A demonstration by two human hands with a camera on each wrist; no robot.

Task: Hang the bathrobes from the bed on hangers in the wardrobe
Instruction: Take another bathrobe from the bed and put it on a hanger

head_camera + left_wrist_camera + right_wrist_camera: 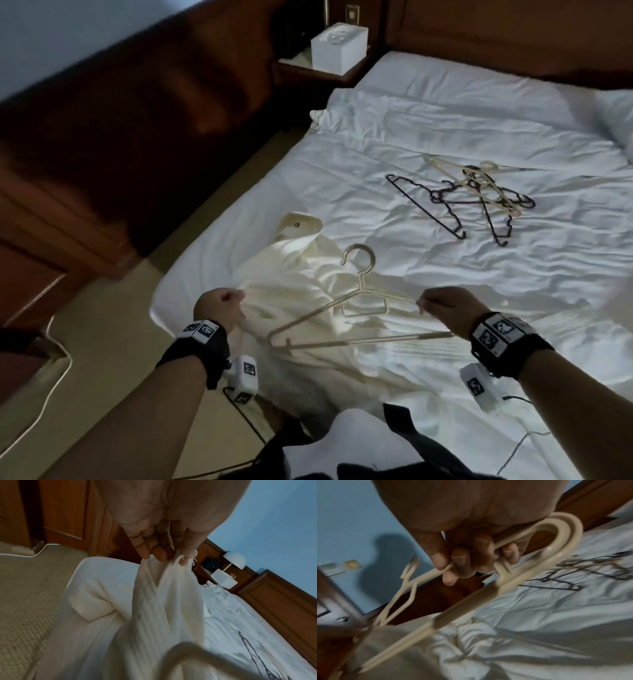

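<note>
A cream bathrobe (pixel 301 284) lies crumpled on the near left corner of the white bed (pixel 445 137). My left hand (pixel 222 306) pinches a fold of its ribbed cloth (pixel 164 588) and lifts it, thumb against fingertips (pixel 184 559). My right hand (pixel 442 305) grips one shoulder end of a beige plastic hanger (pixel 359 308), fingers curled round the arm (pixel 471 561). The hanger hangs level above the robe, hook (pixel 359 257) pointing away from me. The same beige hanger (pixel 505 582) fills the right wrist view.
A tangled heap of black and beige hangers (pixel 472 198) lies further up the bed. A white box (pixel 339 46) sits on the nightstand by the dark wooden headboard. Wooden panelling and carpet (pixel 102 342) run along the left. A pillow (pixel 616 116) is at the right edge.
</note>
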